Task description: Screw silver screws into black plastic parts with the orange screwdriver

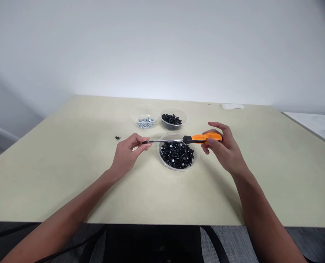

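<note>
The left hand (126,155) is almost closed, thumb and finger pinching the metal tip of one screwdriver (202,138); the right hand (222,149) is half open, gripping its orange handle; the screwdriver lies level, tip toward frame left, above the front bowl (171,136); three plastic bowls (140,110) stand on the table (69,190); one loose black piece (117,137) lies at left.

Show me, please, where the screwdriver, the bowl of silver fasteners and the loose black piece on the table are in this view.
Screwdriver (203,138): head view, on the orange handle.
Bowl of silver fasteners (145,128): head view, on the front rim.
Loose black piece (117,137): head view, on its middle.
</note>
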`<state>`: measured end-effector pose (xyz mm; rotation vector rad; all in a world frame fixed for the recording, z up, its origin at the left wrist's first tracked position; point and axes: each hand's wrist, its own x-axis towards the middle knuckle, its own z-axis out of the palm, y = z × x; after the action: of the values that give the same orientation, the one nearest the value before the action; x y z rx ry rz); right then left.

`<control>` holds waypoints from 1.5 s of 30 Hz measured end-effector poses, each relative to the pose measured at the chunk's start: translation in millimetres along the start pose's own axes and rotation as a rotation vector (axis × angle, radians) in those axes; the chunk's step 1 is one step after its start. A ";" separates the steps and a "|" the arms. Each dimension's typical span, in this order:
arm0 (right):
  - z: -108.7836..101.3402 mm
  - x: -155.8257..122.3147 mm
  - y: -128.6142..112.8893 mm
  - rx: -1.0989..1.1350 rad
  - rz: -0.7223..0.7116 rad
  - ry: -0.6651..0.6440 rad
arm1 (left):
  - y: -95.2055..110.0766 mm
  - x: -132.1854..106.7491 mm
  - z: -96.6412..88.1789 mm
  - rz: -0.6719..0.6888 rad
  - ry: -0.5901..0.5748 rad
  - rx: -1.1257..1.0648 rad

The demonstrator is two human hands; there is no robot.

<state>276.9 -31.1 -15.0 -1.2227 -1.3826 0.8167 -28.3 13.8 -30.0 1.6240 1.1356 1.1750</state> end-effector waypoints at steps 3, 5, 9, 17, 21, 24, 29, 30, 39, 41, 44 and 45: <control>1.4 0.4 -2.3 -0.072 0.077 0.085 | 0.6 -0.7 0.1 0.007 -0.025 0.020; -0.4 0.4 -3.5 -0.075 0.089 0.061 | 1.0 -1.1 -0.2 0.013 -0.041 0.030; -5.2 0.6 -1.5 0.006 0.019 -0.078 | 0.0 -0.7 -0.8 0.028 -0.020 0.039; 0.0 8.6 -6.7 -0.057 0.054 0.012 | 3.2 5.4 -2.5 0.061 0.006 0.031; -5.1 29.9 -23.6 0.020 -0.017 -0.073 | 13.6 25.1 -5.7 0.072 -0.016 0.053; -2.6 44.3 -29.2 0.020 -0.030 0.003 | 17.9 36.4 -4.2 0.104 -0.014 0.060; 4.1 41.2 -14.9 -0.020 0.055 0.089 | 11.2 29.3 -0.5 0.097 -0.024 0.003; 3.2 38.1 -11.4 0.020 0.048 0.036 | 8.7 26.4 -0.7 0.079 -0.032 0.007; -3.1 29.6 -6.4 -0.048 0.081 0.030 | -2.8 20.5 -3.7 0.049 -0.064 -0.011; -2.0 29.2 -4.6 -0.032 0.073 0.013 | -2.3 20.5 -4.9 0.065 -0.050 -0.001; -1.1 28.4 -1.7 0.061 0.005 -0.073 | -0.7 20.4 -7.3 0.087 -0.021 0.014; -0.8 28.1 -1.5 0.078 -0.007 -0.086 | -0.1 20.2 -7.9 0.096 -0.016 0.020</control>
<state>280.0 -4.6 -5.9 -1.1335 -1.4098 0.9188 -32.7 34.1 -23.5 1.7162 1.0723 1.2125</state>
